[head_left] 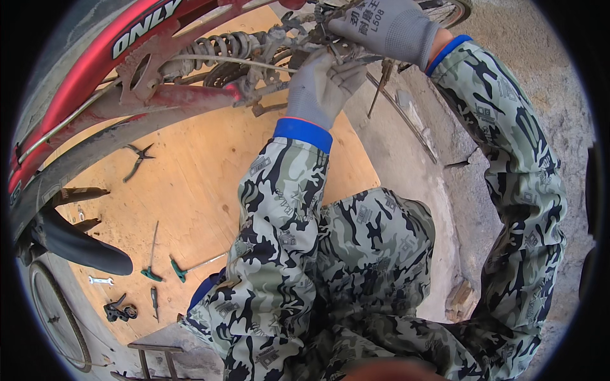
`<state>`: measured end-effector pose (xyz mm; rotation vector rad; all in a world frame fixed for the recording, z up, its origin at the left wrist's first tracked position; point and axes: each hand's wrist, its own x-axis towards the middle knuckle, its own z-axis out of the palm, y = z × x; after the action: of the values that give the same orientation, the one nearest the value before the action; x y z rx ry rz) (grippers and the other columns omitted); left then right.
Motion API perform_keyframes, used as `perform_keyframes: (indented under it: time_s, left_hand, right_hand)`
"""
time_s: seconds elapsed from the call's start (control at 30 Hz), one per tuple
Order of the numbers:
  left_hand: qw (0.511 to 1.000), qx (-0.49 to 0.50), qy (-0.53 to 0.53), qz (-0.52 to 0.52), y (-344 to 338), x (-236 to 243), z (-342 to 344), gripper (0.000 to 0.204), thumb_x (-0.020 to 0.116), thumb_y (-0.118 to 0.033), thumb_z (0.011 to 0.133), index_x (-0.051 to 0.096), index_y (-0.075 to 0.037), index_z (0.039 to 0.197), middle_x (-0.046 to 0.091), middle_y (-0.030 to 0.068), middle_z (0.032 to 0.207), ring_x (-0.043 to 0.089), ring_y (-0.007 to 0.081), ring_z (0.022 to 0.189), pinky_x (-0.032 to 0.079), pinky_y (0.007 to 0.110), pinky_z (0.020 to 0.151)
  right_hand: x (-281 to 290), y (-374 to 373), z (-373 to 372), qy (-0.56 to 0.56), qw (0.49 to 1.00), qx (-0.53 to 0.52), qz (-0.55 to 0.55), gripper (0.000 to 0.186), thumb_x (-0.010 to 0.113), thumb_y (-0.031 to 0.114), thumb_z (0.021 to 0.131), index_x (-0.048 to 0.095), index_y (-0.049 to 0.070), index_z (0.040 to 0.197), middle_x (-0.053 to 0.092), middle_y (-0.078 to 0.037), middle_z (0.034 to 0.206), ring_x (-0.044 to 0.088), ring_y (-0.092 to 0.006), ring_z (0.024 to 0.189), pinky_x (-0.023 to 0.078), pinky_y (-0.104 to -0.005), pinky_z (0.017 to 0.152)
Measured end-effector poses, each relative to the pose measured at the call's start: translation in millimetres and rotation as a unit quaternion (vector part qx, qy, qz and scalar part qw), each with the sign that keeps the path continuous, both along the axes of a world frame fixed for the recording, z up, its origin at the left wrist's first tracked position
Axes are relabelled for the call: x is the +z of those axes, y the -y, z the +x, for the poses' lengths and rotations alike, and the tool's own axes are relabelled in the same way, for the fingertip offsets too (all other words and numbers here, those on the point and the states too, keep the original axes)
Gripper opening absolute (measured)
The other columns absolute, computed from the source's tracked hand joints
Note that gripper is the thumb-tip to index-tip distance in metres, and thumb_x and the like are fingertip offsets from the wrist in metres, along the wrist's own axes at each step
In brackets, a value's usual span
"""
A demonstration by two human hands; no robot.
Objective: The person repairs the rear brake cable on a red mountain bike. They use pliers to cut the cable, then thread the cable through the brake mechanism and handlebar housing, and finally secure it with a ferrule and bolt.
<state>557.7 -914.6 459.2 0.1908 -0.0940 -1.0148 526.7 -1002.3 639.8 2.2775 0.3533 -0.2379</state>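
Observation:
A red, dirt-covered bicycle frame (190, 98) spans the upper left, with a coil-spring shock absorber (219, 47) in it. Both my hands, in grey coated gloves, work at the greasy parts just right of that spring. My left hand (321, 89) is turned partly palm up, its fingers bent round something I cannot make out; a thin pale cable (235, 61) runs toward it. Above and to the right, my right hand (387, 32) shows its back. Its fingers curl down toward the same mechanism, and what they grip is hidden.
A plywood board (190, 184) lies below, holding pliers (138, 162), green-handled tools (152, 273), a small screwdriver (154, 303), a wrench (101, 280) and a black derailleur (119, 310). A loose wheel (60, 317) is at lower left. Concrete floor (406, 159) lies right.

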Motion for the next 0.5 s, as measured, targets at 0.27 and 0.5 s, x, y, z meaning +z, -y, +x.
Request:
perform_keyframes:
  time_s: [0.27,0.5]
  left_hand:
    - [1.0,0.005,-0.015,-0.014,7.0,1.4,-0.4,0.028,0.041,-0.014,0.108,0.051,0.001,0.13,0.054,0.0241,0.134,0.054,0.0415,0.127,0.05,0.056,0.111]
    - [0.999,-0.007,-0.043,-0.003,4.1,-4.2,1.1,0.025,0.04,-0.014,0.109,0.051,-0.001,0.128,0.055,0.0253,0.13,0.056,0.042,0.125,0.052,0.056,0.108]
  right_hand:
    - [9.9,-11.3,5.8,-0.041,0.998,-0.027,-0.025,0.017,0.056,0.021,0.093,0.065,0.014,0.106,0.072,-0.01,0.085,0.073,-0.0323,0.074,0.058,-0.0457,0.064]
    - [-0.1,-8.8,10.0,-0.05,0.997,-0.041,-0.046,0.015,0.056,0.022,0.093,0.064,0.013,0.103,0.072,-0.011,0.085,0.073,-0.0315,0.075,0.058,-0.0445,0.064]
